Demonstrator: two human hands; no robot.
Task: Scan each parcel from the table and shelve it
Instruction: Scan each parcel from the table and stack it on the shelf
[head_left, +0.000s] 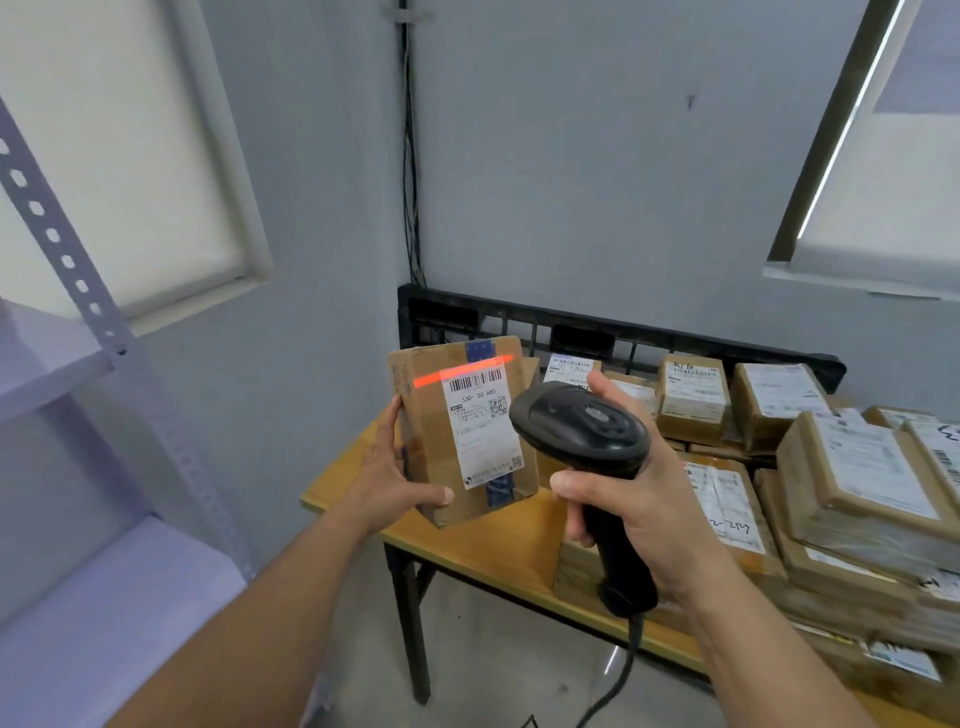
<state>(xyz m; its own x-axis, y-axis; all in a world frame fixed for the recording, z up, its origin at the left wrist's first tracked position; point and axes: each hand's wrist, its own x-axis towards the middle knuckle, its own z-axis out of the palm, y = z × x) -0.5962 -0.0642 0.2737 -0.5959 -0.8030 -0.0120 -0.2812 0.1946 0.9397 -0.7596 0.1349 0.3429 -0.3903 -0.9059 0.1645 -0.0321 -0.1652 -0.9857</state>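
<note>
My left hand (392, 480) holds a brown cardboard parcel (434, 441) upright above the table's left end, thumb on its lower front and fingers along its left side. A white shipping label faces me, and a red scan line crosses the parcel just above the barcode. My right hand (649, 499) grips the handle of a black barcode scanner (584, 428), whose head points at the parcel from just to its right. A black cable hangs down from the scanner's handle.
Several labelled cardboard parcels (852, 483) lie stacked on the wooden table (519, 540) at the right. A black crate (618, 332) stands behind them by the wall. Grey metal shelving (67, 364) rises at the left. Bare floor shows below the table.
</note>
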